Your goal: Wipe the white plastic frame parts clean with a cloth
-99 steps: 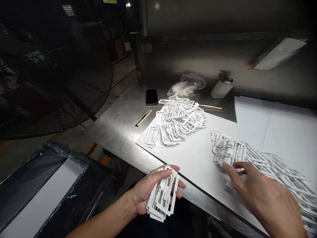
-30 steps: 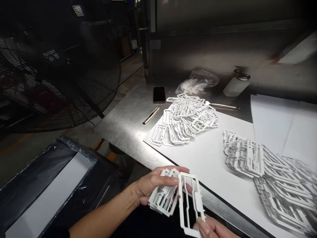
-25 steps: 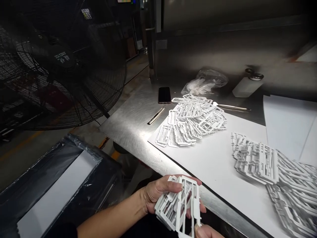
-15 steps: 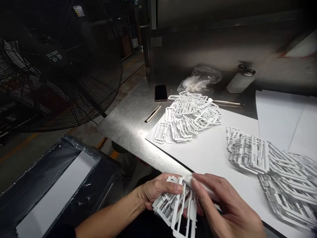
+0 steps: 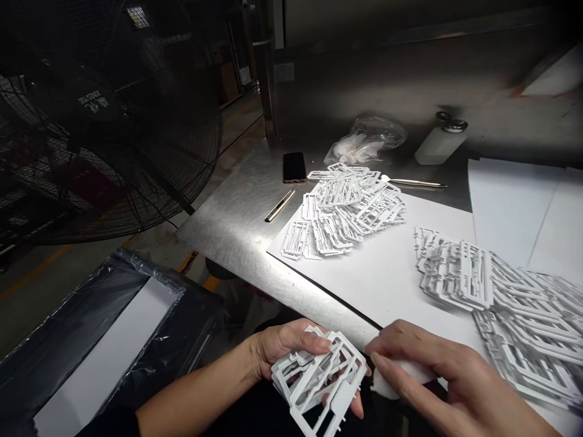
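Observation:
My left hand (image 5: 277,343) grips a fanned stack of white plastic frames (image 5: 319,376) just below the near edge of the steel table (image 5: 228,218). Right beside the stack, my right hand (image 5: 446,382) has its fingers stretched over a small white piece (image 5: 401,371); what that piece is I cannot tell. On a white sheet (image 5: 387,273) lie two piles of the same frames, one at the far middle (image 5: 350,206) and a longer one on the right (image 5: 492,291).
A phone (image 5: 294,167), a pen (image 5: 280,205), a metal tool (image 5: 416,182), a plastic bag (image 5: 364,142) and a white bottle (image 5: 437,142) sit at the back of the table. A big black fan (image 5: 100,115) stands at left. A plastic-lined black bin (image 5: 91,340) is below left.
My right hand took a frame from the right pile and brought it to the stack in my left hand. It now rests beside the stack, over a small white piece.

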Tool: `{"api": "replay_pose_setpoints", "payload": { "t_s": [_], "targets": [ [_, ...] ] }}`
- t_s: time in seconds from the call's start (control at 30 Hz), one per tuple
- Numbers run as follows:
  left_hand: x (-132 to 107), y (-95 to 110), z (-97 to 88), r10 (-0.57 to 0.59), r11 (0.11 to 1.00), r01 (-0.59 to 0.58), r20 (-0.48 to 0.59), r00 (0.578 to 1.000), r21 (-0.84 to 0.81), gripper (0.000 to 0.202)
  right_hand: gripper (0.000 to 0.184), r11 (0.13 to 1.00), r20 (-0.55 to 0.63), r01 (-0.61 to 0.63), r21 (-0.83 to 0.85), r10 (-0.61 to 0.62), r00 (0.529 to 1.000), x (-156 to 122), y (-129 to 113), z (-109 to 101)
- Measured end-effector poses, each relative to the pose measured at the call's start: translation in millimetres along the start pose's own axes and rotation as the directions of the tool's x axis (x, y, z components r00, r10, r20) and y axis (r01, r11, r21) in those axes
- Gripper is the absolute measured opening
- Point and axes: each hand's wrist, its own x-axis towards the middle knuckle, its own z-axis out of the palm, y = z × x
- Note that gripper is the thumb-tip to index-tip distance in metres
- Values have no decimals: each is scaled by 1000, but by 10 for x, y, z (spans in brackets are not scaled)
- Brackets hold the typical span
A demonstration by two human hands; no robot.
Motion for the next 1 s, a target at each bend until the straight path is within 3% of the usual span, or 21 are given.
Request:
{"api": "replay_pose_setpoints", "payload": {
  "t_s": [0.07, 0.17, 0.43, 0.63, 0.83, 1.0],
  "targets": [
    [-5, 0, 10, -54, 998, 54, 11, 998, 24, 60, 28, 999, 158, -8, 36, 2, 988, 58, -22, -60],
    [-19, 24, 42, -129, 990, 128, 11, 992, 64, 58, 23, 998, 254, -27, 60, 11, 967, 118, -79, -85],
    [-30, 88, 43, -217, 970, 214, 18, 976, 116, 64, 27, 999, 260, 50, -12, -45, 964, 141, -106, -55],
    [-25, 87, -5, -278, 957, 275, 26, 960, 93, 47, 26, 988, 321, 114, -101, -76, 944, 141, -127, -43],
    [-1, 48, -8, -258, 963, 257, 1, 966, 87, 38, 26, 972, 230, 166, -167, -126, 965, 80, -56, 94],
    [48, -21, 26, -232, 971, 234, -44, 972, 53, 36, 30, 967, 109, 91, -237, -66, 992, -101, 263, 191]
  ]
}}
